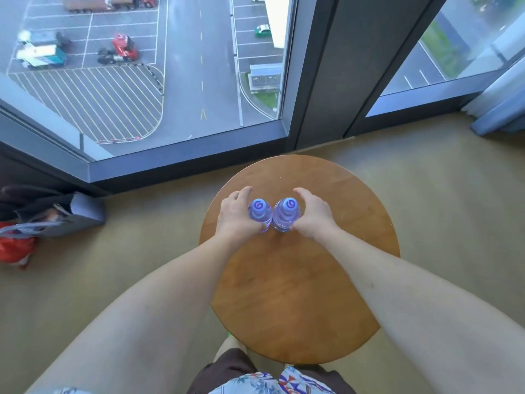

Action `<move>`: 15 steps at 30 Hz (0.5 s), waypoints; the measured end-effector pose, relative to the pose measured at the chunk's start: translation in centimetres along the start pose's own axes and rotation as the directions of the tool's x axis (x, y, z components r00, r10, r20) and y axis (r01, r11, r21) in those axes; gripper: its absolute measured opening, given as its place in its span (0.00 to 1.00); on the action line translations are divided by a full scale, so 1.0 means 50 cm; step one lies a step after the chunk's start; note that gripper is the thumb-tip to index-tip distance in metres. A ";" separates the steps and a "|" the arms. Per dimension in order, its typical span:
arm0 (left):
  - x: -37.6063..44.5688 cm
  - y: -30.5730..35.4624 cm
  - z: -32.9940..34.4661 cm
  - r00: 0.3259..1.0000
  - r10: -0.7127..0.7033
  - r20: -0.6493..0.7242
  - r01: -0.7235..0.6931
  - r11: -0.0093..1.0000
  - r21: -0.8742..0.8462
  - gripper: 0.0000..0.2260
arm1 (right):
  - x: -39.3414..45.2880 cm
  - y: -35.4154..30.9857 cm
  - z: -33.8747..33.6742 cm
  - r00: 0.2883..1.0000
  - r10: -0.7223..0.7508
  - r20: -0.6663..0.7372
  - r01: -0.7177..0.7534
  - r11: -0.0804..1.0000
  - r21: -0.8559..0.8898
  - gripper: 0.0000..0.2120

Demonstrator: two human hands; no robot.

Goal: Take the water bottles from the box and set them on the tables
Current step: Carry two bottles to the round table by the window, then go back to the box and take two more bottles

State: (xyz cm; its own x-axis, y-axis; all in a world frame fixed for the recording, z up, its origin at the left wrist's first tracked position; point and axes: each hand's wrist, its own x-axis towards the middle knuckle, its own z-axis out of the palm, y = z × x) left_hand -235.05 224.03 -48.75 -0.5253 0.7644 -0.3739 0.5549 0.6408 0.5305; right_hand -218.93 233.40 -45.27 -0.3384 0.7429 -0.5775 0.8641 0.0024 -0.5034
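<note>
Two bottles upright, touching, on far half of round table (pixel 298 294) — left hand (pixel 235 214) curled round left bottle (pixel 260 213), right hand (pixel 312 214) round right bottle (pixel 287 213). Bags (pixel 48 220) on floor, far left.

Round wooden table (pixel 298 294), two bottles (pixel 260 213) upright.

Tan floor (pixel 426 194) meets tall corner windows (pixel 142 66); grey bag (pixel 71 214) lies left.

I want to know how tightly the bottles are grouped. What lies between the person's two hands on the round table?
In the head view, only the two water bottles: left bottle in the left hand, right bottle in the right hand, side by side on the table.
</note>
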 end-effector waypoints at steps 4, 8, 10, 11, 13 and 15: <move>-0.039 0.036 -0.061 0.996 -0.056 -0.066 0.054 0.998 -0.024 0.39 | -0.035 -0.036 -0.046 0.998 -0.060 0.034 0.064 0.988 -0.141 0.39; -0.110 0.065 -0.130 0.984 -0.073 -0.161 0.069 0.997 -0.029 0.37 | -0.089 -0.099 -0.082 0.983 -0.170 0.063 0.180 0.950 -0.254 0.39; -0.144 0.069 -0.172 0.975 -0.077 -0.208 0.075 0.997 -0.018 0.38 | -0.116 -0.145 -0.088 0.967 -0.246 0.069 0.255 0.924 -0.283 0.39; -0.160 0.070 -0.194 0.971 -0.077 -0.226 0.076 0.997 -0.014 0.38 | -0.131 -0.168 -0.088 0.955 -0.286 0.077 0.296 0.909 -0.293 0.39; -0.194 0.071 -0.243 0.956 -0.082 -0.281 0.082 0.997 -0.012 0.38 | -0.165 -0.217 -0.085 0.928 -0.360 0.095 0.371 0.871 -0.323 0.40; -0.233 0.066 -0.297 0.936 -0.086 -0.341 0.084 0.996 -0.022 0.38 | -0.203 -0.269 -0.075 0.891 -0.441 0.109 0.450 0.822 -0.348 0.40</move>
State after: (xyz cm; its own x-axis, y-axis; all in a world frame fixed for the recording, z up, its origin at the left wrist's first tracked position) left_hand -236.68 216.18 -31.36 -0.7594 0.6361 -0.1367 0.4943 0.7007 0.5144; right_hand -225.71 228.33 -30.26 -0.7233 0.5880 -0.3621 0.6880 0.5691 -0.4503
